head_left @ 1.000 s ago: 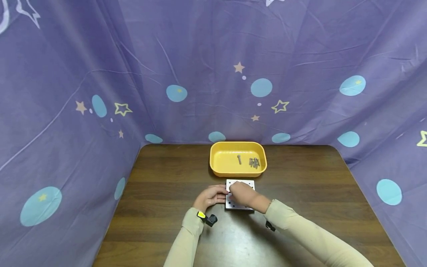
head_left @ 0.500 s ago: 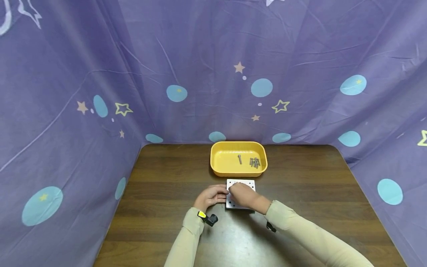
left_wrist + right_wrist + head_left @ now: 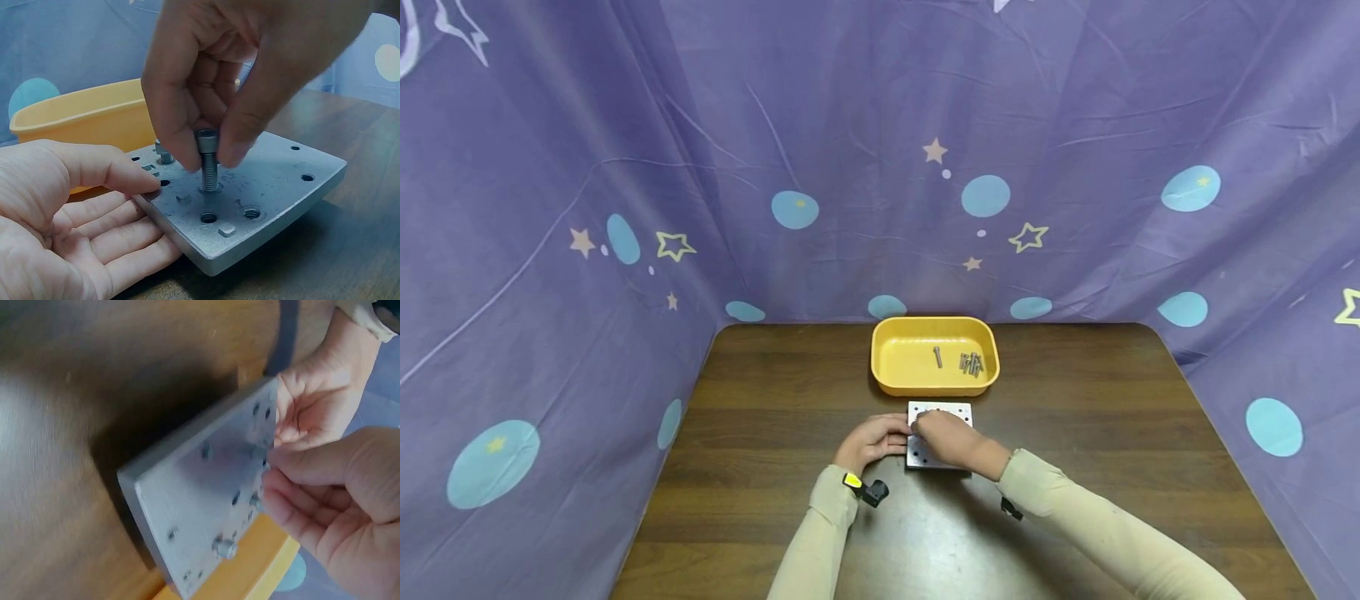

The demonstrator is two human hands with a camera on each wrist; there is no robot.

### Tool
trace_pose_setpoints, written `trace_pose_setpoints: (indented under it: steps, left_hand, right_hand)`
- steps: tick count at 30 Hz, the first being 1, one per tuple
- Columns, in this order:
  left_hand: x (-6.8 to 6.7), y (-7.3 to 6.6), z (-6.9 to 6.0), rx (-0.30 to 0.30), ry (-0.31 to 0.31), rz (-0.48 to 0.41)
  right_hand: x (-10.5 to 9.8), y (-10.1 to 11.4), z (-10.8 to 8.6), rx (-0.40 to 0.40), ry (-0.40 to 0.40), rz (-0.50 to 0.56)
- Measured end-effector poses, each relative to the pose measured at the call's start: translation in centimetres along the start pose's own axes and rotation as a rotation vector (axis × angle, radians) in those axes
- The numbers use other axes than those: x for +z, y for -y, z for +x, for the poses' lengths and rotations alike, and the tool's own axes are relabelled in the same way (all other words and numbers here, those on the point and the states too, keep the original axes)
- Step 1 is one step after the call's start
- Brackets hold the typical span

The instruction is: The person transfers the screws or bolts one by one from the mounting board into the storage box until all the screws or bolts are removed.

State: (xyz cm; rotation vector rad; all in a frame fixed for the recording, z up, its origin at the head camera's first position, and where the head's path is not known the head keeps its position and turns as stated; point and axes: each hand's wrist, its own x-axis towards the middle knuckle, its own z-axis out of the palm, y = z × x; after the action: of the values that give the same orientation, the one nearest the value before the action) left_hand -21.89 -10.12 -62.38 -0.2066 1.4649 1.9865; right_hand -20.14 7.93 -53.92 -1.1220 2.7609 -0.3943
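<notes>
A square metal plate (image 3: 917, 461) with several holes lies at the middle of the table. The left hand (image 3: 876, 440) holds its left edge; in the left wrist view the thumb of that hand (image 3: 81, 206) is on the top face, fingers low along the side. Above the plate (image 3: 281, 178), the right hand (image 3: 250, 69) pinches an upright socket-head bolt (image 3: 207, 145) between thumb and fingers, its threaded end at a hole. Another bolt (image 3: 164, 153) stands in the plate behind it. The right wrist view shows a bolt head (image 3: 226, 548) near the plate's (image 3: 181, 500) far edge.
A yellow tray (image 3: 898, 390) stands just behind the plate. Inside it, one bolt (image 3: 937, 357) lies apart from a small pile of several bolts (image 3: 973, 364). A purple patterned curtain (image 3: 850, 167) surrounds the wooden table (image 3: 760, 500).
</notes>
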Motion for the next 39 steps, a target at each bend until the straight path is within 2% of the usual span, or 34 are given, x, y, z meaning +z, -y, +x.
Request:
trace_pose_setpoints:
  steps: [6, 9, 13, 15, 19, 21, 25, 27, 31, 33, 39]
  left_hand:
    - [-0.18, 0.13, 0.07, -0.001, 0.000, -0.022]
    - [-0.27, 0.18, 0.07, 0.011, 0.011, -0.021]
    - [-0.23, 0.11, -0.07, 0.013, 0.007, -0.011]
    - [-0.19, 0.06, -0.15, 0.010, 0.001, -0.007]
    - [-0.11, 0.03, -0.18, 0.007, 0.006, -0.009]
    - [-0.05, 0.04, -0.16, 0.004, 0.013, -0.017]
    - [0.02, 0.08, -0.11, 0.004, 0.019, -0.028]
    - [-0.03, 0.09, -0.07, 0.004, 0.022, -0.034]
    - [-0.12, 0.05, 0.03, 0.003, 0.019, -0.035]
    - [-0.19, 0.04, 0.07, 0.001, 0.015, -0.029]
    - [-0.36, 0.13, 0.10, 0.004, 0.028, -0.014]
  right_hand:
    - [-0.43, 0.25, -0.14, 0.065, -0.039, 0.021]
    - [-0.38, 0.28, -0.09, -0.001, -0.053, 0.002]
    - [-0.50, 0.20, 0.05, -0.092, -0.016, -0.003]
    - [-0.49, 0.13, 0.13, -0.066, 0.002, 0.015]
    - [0.03, 0.00, 0.24, 0.073, 0.003, 0.041]
    - [0.25, 0.01, 0.24, 0.102, -0.006, 0.042]
    - [0.38, 0.04, 0.15, 0.019, -0.028, 0.040]
    - [0.40, -0.01, 0.18, 0.002, -0.030, 0.034]
    - [0.36, -0.04, 0.23, 0.072, -0.050, 0.016]
    - [0.28, -0.01, 0.27, 0.065, -0.061, 0.017]
    - [0.05, 0.00, 0.19, -0.071, -0.044, 0.066]
